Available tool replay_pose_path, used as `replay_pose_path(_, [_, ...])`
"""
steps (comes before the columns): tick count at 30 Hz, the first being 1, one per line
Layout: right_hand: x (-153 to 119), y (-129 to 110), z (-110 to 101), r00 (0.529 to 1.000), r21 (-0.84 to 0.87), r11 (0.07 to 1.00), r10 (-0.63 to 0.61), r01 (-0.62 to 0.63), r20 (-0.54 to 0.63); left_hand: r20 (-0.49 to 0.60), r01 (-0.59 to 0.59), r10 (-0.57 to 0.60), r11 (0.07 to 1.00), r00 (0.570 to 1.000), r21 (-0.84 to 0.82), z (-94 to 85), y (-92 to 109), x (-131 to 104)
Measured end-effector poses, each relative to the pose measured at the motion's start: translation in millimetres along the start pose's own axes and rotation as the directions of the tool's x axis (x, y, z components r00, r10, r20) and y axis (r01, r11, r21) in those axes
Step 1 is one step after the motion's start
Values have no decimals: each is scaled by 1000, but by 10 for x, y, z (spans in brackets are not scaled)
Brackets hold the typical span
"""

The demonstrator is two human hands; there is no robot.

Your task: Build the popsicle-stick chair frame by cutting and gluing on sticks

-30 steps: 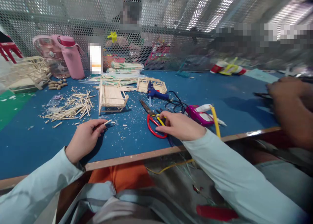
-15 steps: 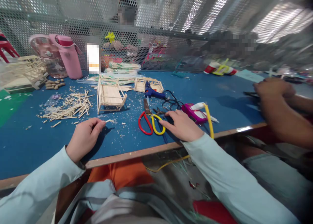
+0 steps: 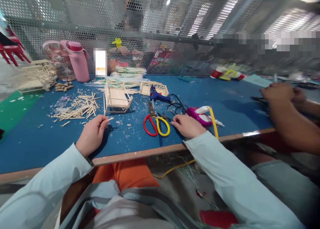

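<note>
My left hand (image 3: 91,134) is closed, pinching a short thin wooden stick (image 3: 110,119) between thumb and fingertips above the blue table. A miniature wooden bench (image 3: 118,99) made of sticks stands just beyond it. My right hand (image 3: 189,125) has its fingers pinched round a handle of the small dark pliers (image 3: 163,116), whose jaws point left. Scissors (image 3: 163,126) with one red and one yellow handle lie left of that hand, over part of the pliers. A blue glue gun (image 3: 158,95) rests behind them.
Loose sticks (image 3: 81,109) lie in a pile at left, near peanuts (image 3: 64,86) and a pink bottle (image 3: 79,64). A purple device (image 3: 200,116) with a yellow strip sits beside my right hand. Another person's arm (image 3: 287,112) rests at the right. A mesh panel backs the table.
My right hand has drawn slightly away from the scissors, and the blue pliers handle below them has shifted left. My left hand keeps the stick, slightly higher. The whole view has shifted a little.
</note>
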State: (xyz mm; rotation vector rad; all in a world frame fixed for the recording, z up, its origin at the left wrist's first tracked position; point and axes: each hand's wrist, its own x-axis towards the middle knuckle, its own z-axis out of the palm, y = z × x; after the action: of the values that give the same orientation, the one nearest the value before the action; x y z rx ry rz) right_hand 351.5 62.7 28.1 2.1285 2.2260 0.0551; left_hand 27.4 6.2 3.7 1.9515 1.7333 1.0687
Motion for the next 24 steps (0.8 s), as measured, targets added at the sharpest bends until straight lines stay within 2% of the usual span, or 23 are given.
replay_pose_path(4, [-137,-40,-114,984,-1,988,151,-152,-97,-34,-18,18,1000,999,-24,-15,-11,0])
replay_pose_path(6, [-244,-21,-219,938,63,962,272,-264,-217,-54,-28,26,999,998,-39,-36,-17,-6])
replay_pose_path(7, [-303,-6,-274,888,151,939,340,-308,-308,-68,-35,31,998,997,-48,-46,-13,-14])
replay_pose_path(8, [-364,6,-325,832,241,926,370,-292,-414,-84,-41,36,998,996,-58,-52,0,-27])
replay_pose_path(11, [-548,-28,-418,637,391,919,335,-56,-695,-144,-99,83,989,986,-108,-20,121,-98])
replay_pose_path(12, [-606,-76,-424,599,419,907,320,29,-734,-155,-136,115,982,981,-133,15,190,-133])
replay_pose_path(13, [-658,-144,-417,599,469,877,320,105,-734,-155,-215,187,957,970,-193,62,268,-170])
replay_pose_path(14, [-705,-230,-399,646,560,811,338,169,-685,-110,-266,246,933,963,-241,119,348,-208])
replay_pose_path(15, [-745,-329,-372,725,685,691,349,229,-594,-58,-297,292,914,954,-278,182,425,-245])
replay_pose_path(16, [-777,-436,-338,821,817,515,329,258,-467,-18,-310,321,900,947,-306,246,493,-280])
replay_pose_path(17, [-801,-544,-298,898,914,316,273,255,-346,21,-310,336,890,942,-333,308,546,-311])
replay_pose_path(18, [-819,-648,-256,954,967,116,173,226,-243,53,-294,335,883,941,-365,362,582,-340])
replay_pose_path(19, [-829,-745,-211,981,980,-85,91,180,-172,80,-279,335,877,939,-391,405,601,-365])
replay_pose_path(21, [-832,-907,-116,995,920,-380,-6,93,-103,100,-264,334,868,937,-420,456,601,-410])
replay_pose_path(22, [-826,-972,-64,996,873,-483,-17,71,-90,92,-275,344,862,935,-426,465,590,-429])
replay_pose_path(24, [-798,-1073,46,995,793,-608,-47,42,-89,60,-315,374,848,925,-427,462,565,-461])
